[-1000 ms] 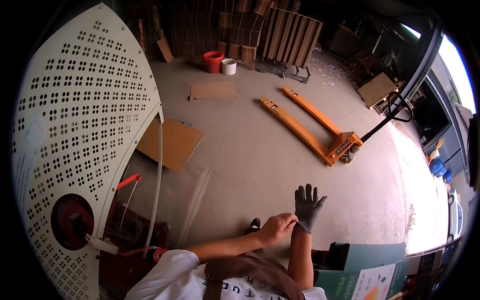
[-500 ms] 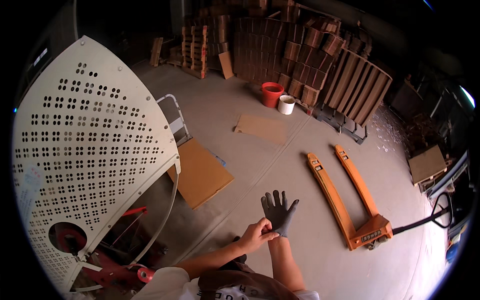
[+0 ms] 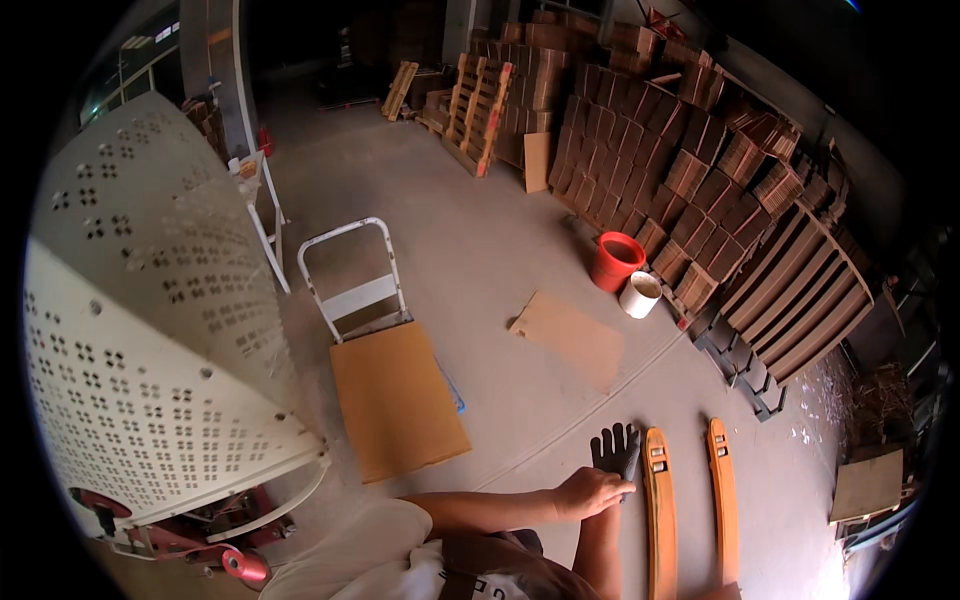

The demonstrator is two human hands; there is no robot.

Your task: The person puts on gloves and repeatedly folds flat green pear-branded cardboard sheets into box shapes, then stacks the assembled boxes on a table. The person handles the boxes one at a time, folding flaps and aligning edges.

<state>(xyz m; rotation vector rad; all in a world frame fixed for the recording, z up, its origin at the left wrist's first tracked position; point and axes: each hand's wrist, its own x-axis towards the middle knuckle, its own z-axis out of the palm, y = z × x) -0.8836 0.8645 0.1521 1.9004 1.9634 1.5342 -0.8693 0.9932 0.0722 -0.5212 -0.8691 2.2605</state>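
Note:
A dark grey work glove covers my right hand, which is held up with its fingers stretched out. My bare left hand reaches across and is closed on the glove at the wrist, hiding most of the cuff. Just right of my hands, the orange forks of a pallet jack stretch along the floor.
At left stands a large cream perforated metal guard above red machinery. Cardboard lies on a platform trolley with a white handle. Ahead are a flat cardboard sheet, a red bucket, a white bucket and stacked cartons.
My view has turned, so the trolley shows more fully and the pallet jack's handle is out of sight. My left hand has shifted across the gloved right wrist, still gripping the glove.

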